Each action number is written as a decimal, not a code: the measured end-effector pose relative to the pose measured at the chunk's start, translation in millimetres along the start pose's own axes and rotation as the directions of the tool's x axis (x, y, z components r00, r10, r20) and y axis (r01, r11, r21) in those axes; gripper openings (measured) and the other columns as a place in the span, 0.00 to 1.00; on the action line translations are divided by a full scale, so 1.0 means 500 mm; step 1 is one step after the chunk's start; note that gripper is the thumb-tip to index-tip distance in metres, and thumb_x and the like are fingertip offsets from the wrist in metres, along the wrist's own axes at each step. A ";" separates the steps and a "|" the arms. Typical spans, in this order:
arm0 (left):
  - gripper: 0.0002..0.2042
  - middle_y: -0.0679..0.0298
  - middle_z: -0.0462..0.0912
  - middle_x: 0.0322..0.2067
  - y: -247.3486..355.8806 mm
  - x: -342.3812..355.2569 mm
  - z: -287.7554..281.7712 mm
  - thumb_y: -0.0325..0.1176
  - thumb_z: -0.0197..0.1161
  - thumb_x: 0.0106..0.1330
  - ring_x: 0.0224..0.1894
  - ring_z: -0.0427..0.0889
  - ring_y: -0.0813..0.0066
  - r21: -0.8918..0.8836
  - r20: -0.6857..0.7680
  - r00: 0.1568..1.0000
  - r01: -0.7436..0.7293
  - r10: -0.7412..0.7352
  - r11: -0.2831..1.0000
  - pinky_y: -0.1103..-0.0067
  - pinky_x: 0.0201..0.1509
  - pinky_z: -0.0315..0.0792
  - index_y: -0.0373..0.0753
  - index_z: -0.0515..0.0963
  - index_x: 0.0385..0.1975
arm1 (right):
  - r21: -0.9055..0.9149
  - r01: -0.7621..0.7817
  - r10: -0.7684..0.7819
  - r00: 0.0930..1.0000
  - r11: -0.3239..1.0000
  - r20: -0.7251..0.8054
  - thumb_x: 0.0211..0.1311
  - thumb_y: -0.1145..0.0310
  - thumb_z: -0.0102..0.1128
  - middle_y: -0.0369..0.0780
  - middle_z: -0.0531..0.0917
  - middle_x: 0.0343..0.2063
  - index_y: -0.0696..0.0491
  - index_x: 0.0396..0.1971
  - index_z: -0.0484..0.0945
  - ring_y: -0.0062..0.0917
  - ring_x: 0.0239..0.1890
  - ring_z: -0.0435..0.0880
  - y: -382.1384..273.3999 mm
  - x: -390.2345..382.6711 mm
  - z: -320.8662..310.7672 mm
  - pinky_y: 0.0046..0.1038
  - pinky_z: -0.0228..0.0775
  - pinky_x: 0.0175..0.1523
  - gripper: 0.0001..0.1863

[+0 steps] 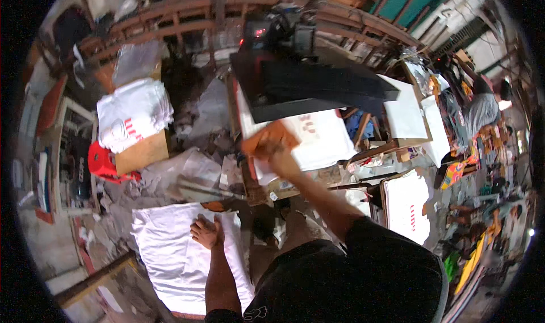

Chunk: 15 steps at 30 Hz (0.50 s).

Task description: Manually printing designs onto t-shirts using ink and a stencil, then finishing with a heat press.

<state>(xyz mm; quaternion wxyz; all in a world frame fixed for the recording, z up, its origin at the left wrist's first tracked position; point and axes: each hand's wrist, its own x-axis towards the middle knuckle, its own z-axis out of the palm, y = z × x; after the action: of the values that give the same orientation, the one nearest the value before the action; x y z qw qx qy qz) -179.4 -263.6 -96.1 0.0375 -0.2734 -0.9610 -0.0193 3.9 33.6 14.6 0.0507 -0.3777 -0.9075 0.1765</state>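
Observation:
My right hand (275, 152), blurred by motion, grips an orange cloth (267, 139) over the near left part of a white printed garment (329, 146). That garment lies on a flat bed below a black press plate (318, 84), which hides its far part. On the left, my left hand (208, 231) rests with fingers apart on a pile of white fabric (170, 249). Nothing shows in its grasp.
A stack of white printed shirts (133, 110) stands on a brown board at left, above a red cap-like item (102, 159). More printed white shirts (406, 206) lie at right, beside a white panel (404, 110). Scraps litter the floor; people work far right.

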 end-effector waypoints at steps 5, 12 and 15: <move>0.33 0.53 0.67 0.48 -0.019 -0.001 0.049 0.61 0.60 0.53 0.53 0.66 0.50 -0.151 -0.028 0.998 -0.051 0.048 0.987 0.57 0.51 0.64 0.40 0.67 0.48 | 0.714 0.038 -0.115 0.991 0.699 0.060 0.63 0.69 0.50 0.46 0.82 0.42 0.56 0.47 0.78 0.35 0.48 0.79 -0.009 -0.236 -0.114 0.36 0.69 0.55 0.15; 0.07 0.64 0.78 0.30 0.124 -0.006 -0.027 0.33 0.63 0.61 0.31 0.77 0.71 -0.927 -0.022 0.943 -0.143 0.331 0.346 0.76 0.36 0.71 0.38 0.75 0.33 | 0.495 -0.020 0.135 0.971 0.869 -0.197 0.66 0.65 0.53 0.38 0.83 0.40 0.54 0.45 0.81 0.24 0.37 0.82 0.110 -0.375 -0.591 0.26 0.75 0.43 0.13; 0.10 0.67 0.77 0.31 0.247 -0.044 -0.099 0.34 0.65 0.63 0.35 0.76 0.78 -0.972 0.191 0.886 0.109 0.422 0.210 0.79 0.39 0.71 0.37 0.74 0.38 | 0.778 0.055 0.389 0.843 0.626 -0.372 0.67 0.66 0.51 0.37 0.84 0.34 0.58 0.42 0.79 0.23 0.33 0.81 0.134 -0.288 -0.739 0.26 0.72 0.37 0.13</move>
<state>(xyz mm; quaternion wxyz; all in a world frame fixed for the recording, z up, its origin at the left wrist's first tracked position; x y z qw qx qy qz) -92.5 -173.1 -46.4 -0.3455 -0.3324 -0.6858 -0.5476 234.2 80.3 341.2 0.4245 -0.4386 -0.6585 0.4402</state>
